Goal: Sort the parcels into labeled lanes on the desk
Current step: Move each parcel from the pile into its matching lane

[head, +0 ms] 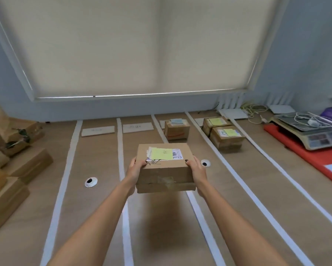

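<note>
While unsorted boxes (5, 169) wait in a heap at the desk's left edge, one parcel is mid-carry, so the step in hand looks like placing it in its lane. White tape strips (61, 181) split the desk (96, 217) into lanes, each with a card at the far end; the two left cards (98, 131) are too blurred to read, and their lanes hold no parcels. The left hand (136, 169) grips the carried box (164, 169) at its left side, thumb over the top edge, fingers curled beneath. That box hangs above the desk, over the middle lane and the strip on its right, its shadow below it. A yellow note (161, 154) and a white label sit on its top; the writing is not legible. The right hand (197, 169) clamps the opposite side in the same way. Farther back, one sorted box (177, 129) stands in the middle lane, and two more (226, 137) sit touching in the next lane right. A scale (313, 131) rests on a red mat at far right.

Next, I judge, the note must be matched to a lane card, then the box set down squarely between two strips, probably behind or beside a parcel already there, without straddling tape.
</note>
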Demonstrator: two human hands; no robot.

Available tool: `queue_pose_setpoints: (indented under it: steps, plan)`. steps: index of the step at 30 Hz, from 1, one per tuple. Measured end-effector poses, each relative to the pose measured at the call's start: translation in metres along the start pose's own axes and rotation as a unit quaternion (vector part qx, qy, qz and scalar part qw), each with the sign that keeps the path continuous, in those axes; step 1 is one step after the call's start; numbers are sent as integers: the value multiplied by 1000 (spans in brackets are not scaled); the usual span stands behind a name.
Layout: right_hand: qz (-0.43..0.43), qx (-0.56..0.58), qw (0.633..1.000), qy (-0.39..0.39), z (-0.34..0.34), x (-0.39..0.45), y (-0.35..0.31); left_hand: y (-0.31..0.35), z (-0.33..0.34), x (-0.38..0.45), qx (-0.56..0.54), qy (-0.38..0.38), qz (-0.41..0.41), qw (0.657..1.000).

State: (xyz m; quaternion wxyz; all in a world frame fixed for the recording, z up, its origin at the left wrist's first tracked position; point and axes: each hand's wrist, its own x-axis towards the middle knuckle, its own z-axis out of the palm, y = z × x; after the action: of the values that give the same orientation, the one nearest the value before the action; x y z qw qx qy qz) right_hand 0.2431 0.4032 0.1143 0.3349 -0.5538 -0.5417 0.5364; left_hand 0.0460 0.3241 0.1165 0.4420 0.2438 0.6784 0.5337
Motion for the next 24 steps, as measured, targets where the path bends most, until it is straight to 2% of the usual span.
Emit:
queue_pose_setpoints:
  steps: [5,8,13,19,24]
  plan:
    - [14,-25,999,-39,-125,84,14,-11,140,17,-21,41,3,999]
    - [14,-16,1000,-18,-195,128,18,-7,218,23,15,65,23,998]
    - [45,7,999,21,-288,180,45,-9,338,43,20,36,-7,999]
    - [66,-73,995,32,-366,234,80,-13,439,73,109,62,-28,992]
    - [51,-93,992,63,-397,266,93,-22,484,89,83,42,-31,995]
